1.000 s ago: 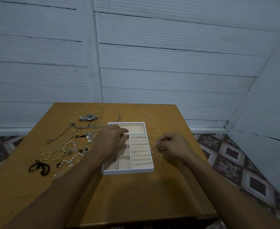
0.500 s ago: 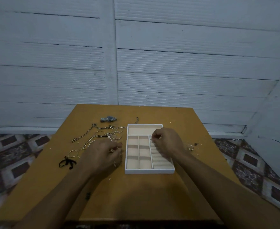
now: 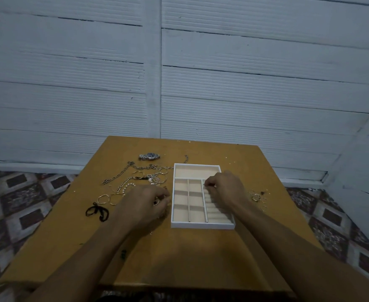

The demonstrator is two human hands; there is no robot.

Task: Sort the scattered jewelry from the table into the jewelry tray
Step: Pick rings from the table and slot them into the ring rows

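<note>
One white rectangular tray [image 3: 203, 225], beige-lined, partly ridged

On the table [image 3: 179, 258] stands one jewelry tray [image 3: 201, 225]. It has eight compartments: one wide at the far end, six small squares in two columns, and one long column of ring rolls on its right side. One wristwatch [image 3: 149, 156] lies near the far edge. One black cord [image 3: 97, 212] lies toward the left edge, with two gold hoops [image 3: 108, 199] just beside it. There is one pearl strand [image 3: 128, 186]. The tangled chains [image 3: 118, 176] are at least three; the exact number I cannot tell. To the right of the tray lie at least four small rings [image 3: 256, 197]. Two hands are in view: one left hand [image 3: 145, 205] and one right hand [image 3: 225, 188].
</note>
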